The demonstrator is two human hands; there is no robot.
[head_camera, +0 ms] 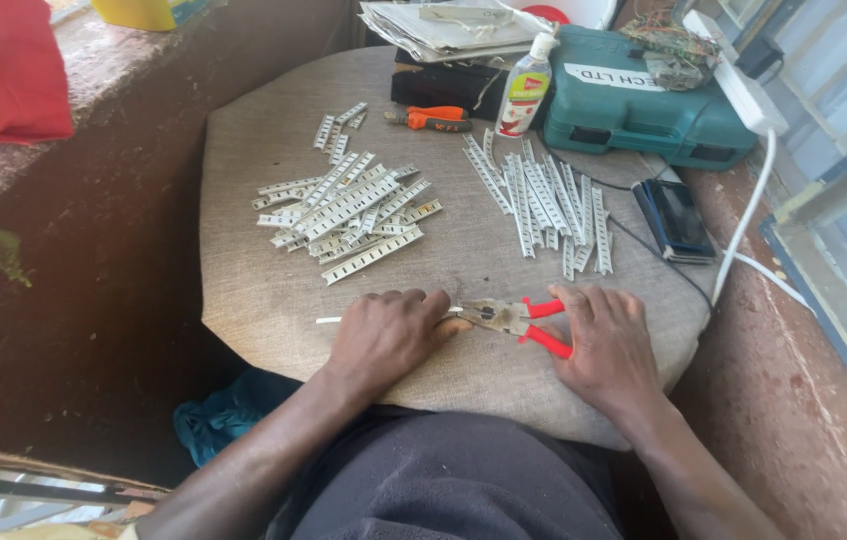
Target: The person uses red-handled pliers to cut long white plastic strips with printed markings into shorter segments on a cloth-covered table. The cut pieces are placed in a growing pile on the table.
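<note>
My left hand (pixel 383 335) rests palm down on the grey cloth-covered table (pixel 243 250), pressing a thin white strip (pixel 328 320) whose end sticks out to the left. My right hand (pixel 605 342) lies over the red handles of a pair of pliers (pixel 518 320). The pliers' metal jaws point left toward my left fingertips. Farther back lie two heaps of white perforated strips, a left heap (pixel 348 210) and a right heap (pixel 548 200).
At the table's back stand a teal tool case (pixel 643 105), a small white bottle (pixel 525 88), an orange-handled tool (pixel 433 118) and stacked papers (pixel 453 25). A dark phone (pixel 676 218) with a cable lies right. A white power strip (pixel 738 85) sits by the window ledge.
</note>
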